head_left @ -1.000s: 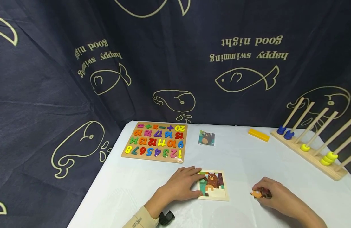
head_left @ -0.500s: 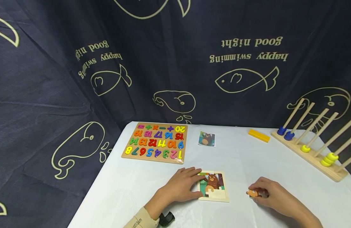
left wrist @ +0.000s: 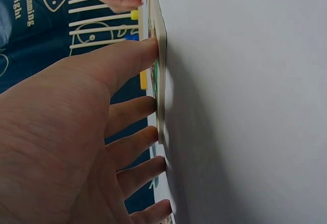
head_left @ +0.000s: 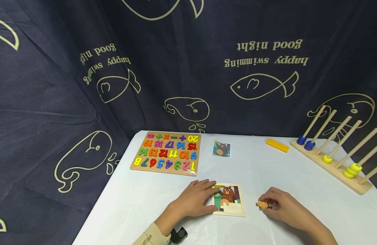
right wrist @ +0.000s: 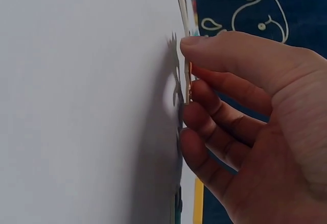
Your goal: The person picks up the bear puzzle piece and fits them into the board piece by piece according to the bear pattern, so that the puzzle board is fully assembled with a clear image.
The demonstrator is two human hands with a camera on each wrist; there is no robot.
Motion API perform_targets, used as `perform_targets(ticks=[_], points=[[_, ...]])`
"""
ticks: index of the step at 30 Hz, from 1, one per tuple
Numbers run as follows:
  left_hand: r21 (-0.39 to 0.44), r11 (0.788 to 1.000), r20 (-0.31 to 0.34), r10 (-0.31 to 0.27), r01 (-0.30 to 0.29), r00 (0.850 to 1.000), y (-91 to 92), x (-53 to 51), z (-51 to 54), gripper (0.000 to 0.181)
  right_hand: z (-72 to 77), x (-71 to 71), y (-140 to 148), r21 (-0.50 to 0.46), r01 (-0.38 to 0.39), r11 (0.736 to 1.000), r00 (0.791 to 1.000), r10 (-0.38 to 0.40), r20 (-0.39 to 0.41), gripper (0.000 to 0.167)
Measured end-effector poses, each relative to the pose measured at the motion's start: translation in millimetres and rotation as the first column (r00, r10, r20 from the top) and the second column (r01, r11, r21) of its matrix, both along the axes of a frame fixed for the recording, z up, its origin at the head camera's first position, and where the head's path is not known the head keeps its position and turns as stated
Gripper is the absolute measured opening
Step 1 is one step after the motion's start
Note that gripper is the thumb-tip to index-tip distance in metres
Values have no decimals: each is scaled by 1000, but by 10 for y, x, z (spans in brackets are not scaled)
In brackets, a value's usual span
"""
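Note:
A wooden jigsaw puzzle tray (head_left: 241,199) with a bear picture lies flat at the front of the table, its lower right part showing bare wood. My left hand (head_left: 195,199) rests on the tray's left edge with the fingers spread; the left wrist view shows the thumb (left wrist: 138,53) and fingertips touching the edge. Right of the tray, my right hand (head_left: 281,206) pinches an orange-brown puzzle piece (head_left: 263,205). In the right wrist view the piece (right wrist: 187,83) appears edge-on between thumb and fingers, just above the table and apart from the tray.
Behind the left hand lies a number board (head_left: 167,153) with colourful digits. A small bear picture card (head_left: 221,149) sits at the back middle. Toward the back right are a yellow bar (head_left: 277,145) and a wooden peg abacus (head_left: 332,166). A dark curtain (head_left: 188,68) hangs behind the white table.
My right hand has moved left, carrying the puzzle piece closer to the tray; the piece's tilt changed slightly. The left hand and the tray have stayed in place.

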State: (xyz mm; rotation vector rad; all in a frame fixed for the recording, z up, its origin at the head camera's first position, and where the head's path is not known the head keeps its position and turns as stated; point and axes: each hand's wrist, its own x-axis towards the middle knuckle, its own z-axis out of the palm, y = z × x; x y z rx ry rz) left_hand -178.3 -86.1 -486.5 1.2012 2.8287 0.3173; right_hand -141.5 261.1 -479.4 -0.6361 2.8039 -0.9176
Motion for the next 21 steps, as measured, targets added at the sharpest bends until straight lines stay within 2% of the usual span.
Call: perform_targets(ticks=[9, 21], points=[[0, 1000, 1, 1, -1, 1000, -4, -3, -7, 63, 1, -47, -174, 8, -14, 1000, 1000, 14, 0, 27], [-1, 1000, 1, 5, -5, 1000, -1, -5, -5, 63, -3, -101, -451, 5, -111, 994, 992, 111, -52, 24]])
